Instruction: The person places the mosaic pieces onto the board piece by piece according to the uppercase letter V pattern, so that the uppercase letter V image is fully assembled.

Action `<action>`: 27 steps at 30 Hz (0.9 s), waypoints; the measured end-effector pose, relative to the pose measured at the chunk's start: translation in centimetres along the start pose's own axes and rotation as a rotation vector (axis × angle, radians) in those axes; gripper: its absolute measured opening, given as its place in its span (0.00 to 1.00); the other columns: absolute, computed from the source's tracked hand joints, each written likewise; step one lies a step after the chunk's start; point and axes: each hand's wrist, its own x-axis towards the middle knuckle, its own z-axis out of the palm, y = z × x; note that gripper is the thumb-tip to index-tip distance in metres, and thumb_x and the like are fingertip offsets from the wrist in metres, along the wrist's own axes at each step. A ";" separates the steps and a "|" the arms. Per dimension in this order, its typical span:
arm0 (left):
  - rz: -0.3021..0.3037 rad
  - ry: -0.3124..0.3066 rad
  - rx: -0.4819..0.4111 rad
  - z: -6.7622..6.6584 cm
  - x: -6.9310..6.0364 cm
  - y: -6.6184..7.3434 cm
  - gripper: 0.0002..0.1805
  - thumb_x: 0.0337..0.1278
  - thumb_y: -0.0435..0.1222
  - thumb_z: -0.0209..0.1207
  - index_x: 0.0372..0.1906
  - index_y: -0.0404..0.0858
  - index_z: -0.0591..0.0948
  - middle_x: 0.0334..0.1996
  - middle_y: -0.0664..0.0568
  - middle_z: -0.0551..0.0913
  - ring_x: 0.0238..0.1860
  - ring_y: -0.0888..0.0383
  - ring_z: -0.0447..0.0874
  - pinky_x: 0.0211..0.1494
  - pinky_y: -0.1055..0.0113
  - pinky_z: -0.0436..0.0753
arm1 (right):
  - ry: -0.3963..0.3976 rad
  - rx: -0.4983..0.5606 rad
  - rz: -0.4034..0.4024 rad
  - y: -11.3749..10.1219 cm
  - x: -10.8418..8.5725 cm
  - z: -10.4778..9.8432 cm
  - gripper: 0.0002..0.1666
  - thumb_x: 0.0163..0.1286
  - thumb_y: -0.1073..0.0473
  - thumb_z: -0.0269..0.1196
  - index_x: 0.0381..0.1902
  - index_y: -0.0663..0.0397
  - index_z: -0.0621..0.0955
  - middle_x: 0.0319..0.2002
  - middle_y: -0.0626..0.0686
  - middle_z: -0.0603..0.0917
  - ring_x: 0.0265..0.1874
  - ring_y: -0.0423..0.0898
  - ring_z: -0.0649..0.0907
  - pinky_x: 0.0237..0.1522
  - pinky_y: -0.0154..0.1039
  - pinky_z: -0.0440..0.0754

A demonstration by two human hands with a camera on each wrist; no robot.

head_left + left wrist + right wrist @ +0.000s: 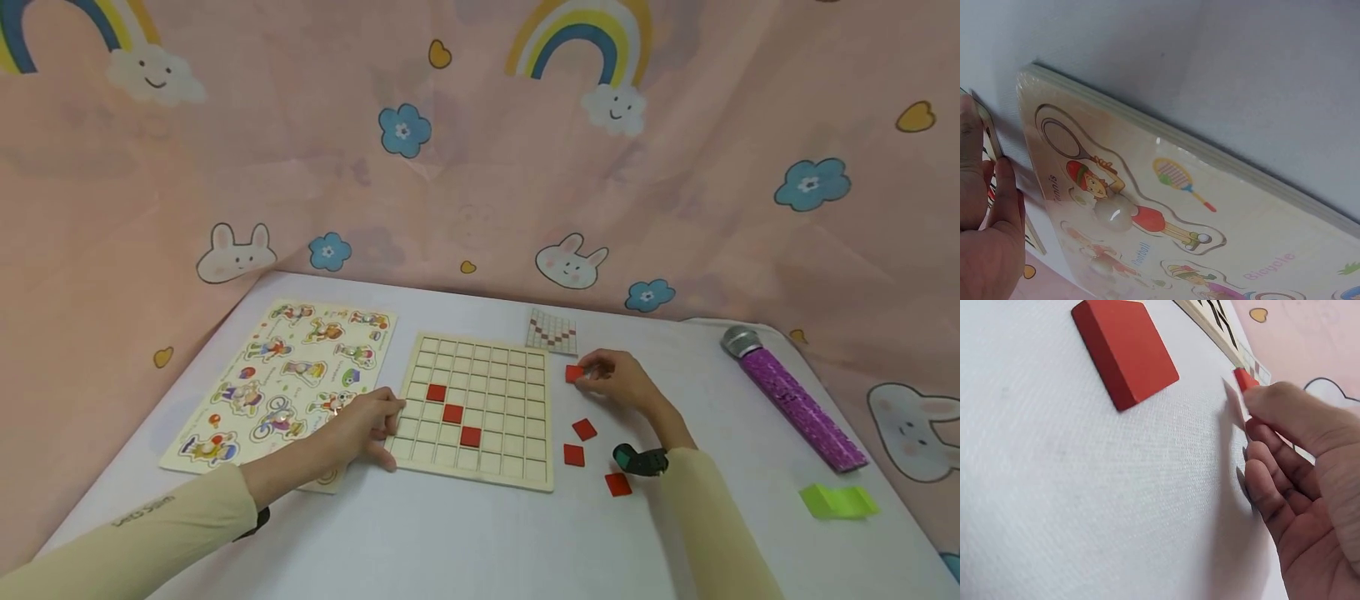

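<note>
A wooden grid board (495, 475) holds three red squares (452, 413) in a diagonal. My left hand (363, 429) touches the board's left edge with its fingers and thumb; in the left wrist view that hand (988, 219) is at the far left beside the board's edge. Right of the board, my right hand (622, 382) pinches a red tile (574, 373) between thumb and fingers. The right wrist view shows this hand (1310, 469) with the pinched tile (1244, 379) at its fingertips. Several loose red tiles (584, 429) lie nearer, one of them large (1129, 353) in that view.
Left of the grid is a picture puzzle board (300, 333), partly under the left forearm. A small pattern card (552, 332) lies behind the grid. At the right are a purple microphone (798, 400) and a green block (837, 502). A patterned cloth hangs behind the table.
</note>
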 end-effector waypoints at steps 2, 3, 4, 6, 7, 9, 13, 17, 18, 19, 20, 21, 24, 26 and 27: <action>0.077 -0.003 0.099 -0.1 -0.1 -0.1 0.22 0.29 0.31 0.76 0.20 0.34 0.70 0.39 0.48 0.76 0.52 0.49 0.72 0.45 0.67 0.80 | 0.012 0.045 0.021 0.2 -0.2 -0.1 0.21 0.62 0.58 0.67 0.48 0.64 0.77 0.40 0.60 0.81 0.35 0.49 0.79 0.35 0.31 0.80; 0.116 0.007 0.152 -0.1 -0.1 -0.1 0.24 0.19 0.31 0.78 0.19 0.34 0.70 0.39 0.48 0.76 0.52 0.48 0.72 0.44 0.67 0.81 | 0.016 0.071 0.033 0.4 -0.2 -0.1 0.21 0.63 0.57 0.67 0.49 0.64 0.77 0.41 0.60 0.82 0.36 0.49 0.80 0.36 0.31 0.81; 0.117 0.006 0.153 -0.1 -0.1 -0.1 0.25 0.18 0.31 0.78 0.19 0.34 0.70 0.40 0.48 0.77 0.52 0.48 0.72 0.44 0.68 0.81 | 0.021 0.088 0.043 0.6 -0.3 -0.1 0.22 0.63 0.56 0.67 0.50 0.64 0.76 0.42 0.60 0.82 0.36 0.49 0.81 0.37 0.31 0.82; 0.134 0.000 0.187 -0.2 -0.1 -0.2 0.25 0.18 0.32 0.78 0.19 0.35 0.70 0.40 0.48 0.76 0.52 0.48 0.73 0.43 0.70 0.81 | 0.032 0.120 0.069 1.1 -0.6 -0.1 0.25 0.64 0.53 0.67 0.52 0.62 0.77 0.44 0.60 0.82 0.39 0.49 0.82 0.41 0.33 0.82; 0.125 -0.002 0.168 -0.2 -0.1 -0.2 0.25 0.19 0.32 0.78 0.20 0.34 0.70 0.39 0.48 0.76 0.52 0.48 0.73 0.43 0.70 0.80 | 0.041 0.135 0.087 1.4 -0.6 -0.1 0.26 0.64 0.52 0.67 0.53 0.61 0.77 0.46 0.60 0.82 0.40 0.50 0.82 0.45 0.35 0.82; 0.115 -0.003 0.148 -0.2 0.0 -0.3 0.25 0.19 0.31 0.78 0.20 0.34 0.70 0.39 0.49 0.76 0.51 0.48 0.72 0.42 0.70 0.80 | 0.053 0.159 0.104 1.9 -0.8 0.1 0.28 0.63 0.48 0.66 0.56 0.60 0.77 0.49 0.60 0.82 0.45 0.51 0.81 0.52 0.40 0.80; 0.140 -0.003 0.175 -0.2 0.0 -0.3 0.25 0.20 0.32 0.78 0.21 0.34 0.70 0.38 0.48 0.76 0.49 0.49 0.72 0.39 0.71 0.78 | 0.078 0.209 0.154 2.7 -0.9 0.4 0.32 0.62 0.44 0.66 0.58 0.56 0.77 0.53 0.59 0.80 0.55 0.54 0.76 0.62 0.49 0.71; 0.164 0.002 0.230 -0.2 -0.1 -0.2 0.24 0.19 0.34 0.78 0.20 0.35 0.70 0.40 0.47 0.77 0.47 0.50 0.73 0.37 0.73 0.77 | 0.091 0.250 0.197 3.2 -0.7 0.5 0.31 0.63 0.45 0.66 0.60 0.53 0.77 0.55 0.58 0.79 0.59 0.53 0.74 0.62 0.45 0.73; 0.165 0.003 0.238 -0.2 -0.1 -0.2 0.24 0.19 0.34 0.78 0.19 0.35 0.70 0.41 0.47 0.77 0.47 0.50 0.73 0.37 0.73 0.77 | 0.093 0.259 0.205 3.2 -0.7 0.5 0.30 0.63 0.46 0.66 0.60 0.53 0.77 0.55 0.58 0.79 0.58 0.52 0.75 0.60 0.41 0.74; 0.161 0.002 0.238 -0.2 -0.1 -0.2 0.24 0.19 0.34 0.78 0.20 0.35 0.70 0.41 0.47 0.77 0.48 0.49 0.73 0.38 0.73 0.77 | 0.094 0.268 0.208 3.1 -0.7 0.5 0.30 0.63 0.47 0.66 0.60 0.54 0.77 0.56 0.58 0.78 0.58 0.52 0.75 0.58 0.39 0.76; 0.134 0.002 0.202 -0.2 -0.1 -0.1 0.24 0.21 0.33 0.78 0.20 0.35 0.70 0.41 0.47 0.77 0.49 0.49 0.72 0.39 0.73 0.77 | 0.094 0.281 0.210 3.1 -0.7 0.5 0.30 0.64 0.48 0.66 0.60 0.55 0.76 0.57 0.59 0.78 0.58 0.53 0.75 0.56 0.36 0.77; 0.131 0.005 0.207 -0.2 -0.2 -0.1 0.24 0.21 0.33 0.78 0.19 0.35 0.70 0.42 0.47 0.77 0.52 0.47 0.73 0.40 0.73 0.78 | 0.097 0.297 0.212 2.9 -0.7 0.5 0.30 0.64 0.50 0.66 0.60 0.56 0.76 0.58 0.59 0.77 0.57 0.53 0.76 0.54 0.33 0.77; 0.134 0.007 0.222 -0.2 -0.2 -0.1 0.24 0.21 0.33 0.78 0.19 0.35 0.69 0.43 0.46 0.77 0.57 0.44 0.73 0.43 0.71 0.80 | 0.110 0.335 0.221 2.2 -0.9 0.6 0.29 0.64 0.53 0.66 0.60 0.60 0.75 0.59 0.61 0.76 0.56 0.54 0.76 0.49 0.27 0.78; 0.144 0.008 0.242 -0.2 -0.2 -0.1 0.24 0.22 0.34 0.78 0.19 0.36 0.70 0.43 0.45 0.77 0.59 0.42 0.73 0.44 0.70 0.81 | 0.116 0.369 0.230 1.7 -1.1 0.7 0.28 0.65 0.56 0.66 0.60 0.61 0.75 0.59 0.62 0.75 0.55 0.53 0.77 0.47 0.26 0.79; 0.171 0.008 0.280 -0.2 -0.2 -0.1 0.24 0.20 0.35 0.78 0.19 0.36 0.70 0.43 0.45 0.77 0.59 0.41 0.73 0.44 0.70 0.82 | 0.120 0.378 0.234 1.3 -1.2 0.7 0.28 0.65 0.56 0.66 0.60 0.62 0.75 0.59 0.63 0.75 0.54 0.52 0.77 0.47 0.26 0.79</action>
